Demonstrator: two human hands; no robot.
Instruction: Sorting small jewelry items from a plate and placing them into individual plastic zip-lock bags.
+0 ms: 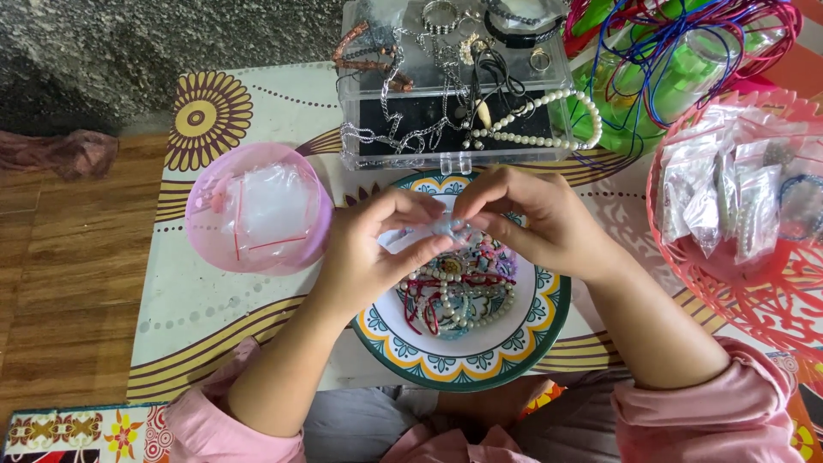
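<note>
My left hand and my right hand meet above a patterned plate. Both pinch a small clear plastic bag between their fingertips. Below them the plate holds a heap of bead bracelets in white, red and other colours. My pink sleeves show at the bottom of the view.
A pink bowl with small clear bags stands left of the plate. Behind is a clear box with chains and a pearl necklace. A red basket of bagged jewellery sits right, a green container with coloured cords behind it.
</note>
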